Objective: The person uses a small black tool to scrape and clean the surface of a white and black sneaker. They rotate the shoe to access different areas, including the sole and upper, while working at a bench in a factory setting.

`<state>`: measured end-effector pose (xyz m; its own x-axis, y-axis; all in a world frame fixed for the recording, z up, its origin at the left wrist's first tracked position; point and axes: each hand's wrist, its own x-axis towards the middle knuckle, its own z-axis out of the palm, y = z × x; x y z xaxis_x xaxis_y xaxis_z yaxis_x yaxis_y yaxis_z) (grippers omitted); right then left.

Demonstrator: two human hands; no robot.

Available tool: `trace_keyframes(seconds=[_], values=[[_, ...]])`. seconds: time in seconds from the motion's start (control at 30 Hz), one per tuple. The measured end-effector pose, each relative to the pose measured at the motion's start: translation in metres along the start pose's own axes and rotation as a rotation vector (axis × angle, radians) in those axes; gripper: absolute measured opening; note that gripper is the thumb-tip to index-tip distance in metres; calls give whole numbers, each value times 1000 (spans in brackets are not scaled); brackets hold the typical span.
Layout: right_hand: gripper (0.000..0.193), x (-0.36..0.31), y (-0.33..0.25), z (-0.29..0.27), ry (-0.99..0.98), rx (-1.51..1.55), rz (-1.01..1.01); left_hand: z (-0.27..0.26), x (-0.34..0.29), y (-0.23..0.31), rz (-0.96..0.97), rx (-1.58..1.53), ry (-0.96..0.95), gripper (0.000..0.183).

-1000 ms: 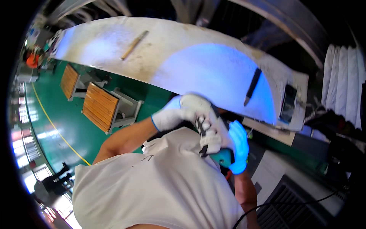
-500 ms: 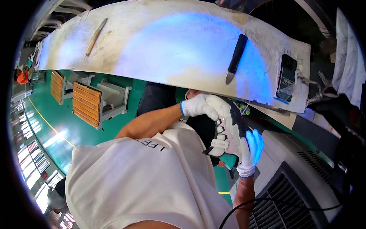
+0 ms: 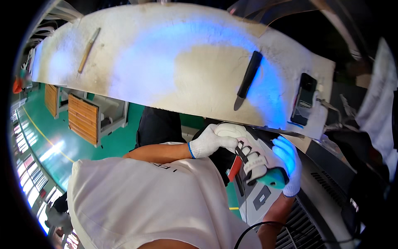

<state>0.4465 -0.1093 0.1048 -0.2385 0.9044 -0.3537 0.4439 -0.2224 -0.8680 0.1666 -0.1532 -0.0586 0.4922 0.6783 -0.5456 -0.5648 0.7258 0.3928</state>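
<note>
A white and pale pink sneaker [image 3: 259, 151] with black trim and a teal lining is held between my two gloved hands, just below the bench's near edge. My left hand [image 3: 209, 141], in a white knit glove with a blue cuff edge, grips the toe end, thumb across the front of the upper. My right hand [image 3: 290, 166], in a matching glove lit blue, wraps the heel side near the collar. The laced front faces up toward me. The sole is hidden.
On the pale workbench [image 3: 145, 54] lie a black-handled knife [image 3: 248, 79], a thin wooden-handled tool [image 3: 88, 52] and a dark phone [image 3: 304, 99]. A grey vented machine [image 3: 323, 182] stands at my right, with a black cable [image 3: 257, 225] near my forearm. Wood-slat stools [image 3: 83, 118] stand left.
The sneaker has turned in my hands, its collar swinging right and showing more teal lining. My right hand has shifted right and up around the heel. My view has tilted upward slightly.
</note>
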Motion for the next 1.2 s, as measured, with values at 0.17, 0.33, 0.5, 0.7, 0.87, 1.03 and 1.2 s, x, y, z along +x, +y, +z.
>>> trace_keyframes(seconds=[0.17,0.33,0.5,0.7,0.87,1.03,1.2], values=[[87,-34,2,28,-11,266,57,13,-53,66,-17,298,50,75],[95,-14,-66,160,298,959,-180,11,-141,130,440,301,-76,98],[89,21,-60,256,48,687,-275,-6,-178,103,1043,1411,400,134],[79,67,-55,276,-356,527,-441,-68,-152,126,1026,647,879,112],[44,110,-49,223,405,276,-527,-53,-189,153,1014,604,671,60],[45,129,-12,174,715,356,-383,-6,-217,220,1031,107,210,37],[56,151,53,173,712,268,-406,148,-222,350,1346,134,75,16]])
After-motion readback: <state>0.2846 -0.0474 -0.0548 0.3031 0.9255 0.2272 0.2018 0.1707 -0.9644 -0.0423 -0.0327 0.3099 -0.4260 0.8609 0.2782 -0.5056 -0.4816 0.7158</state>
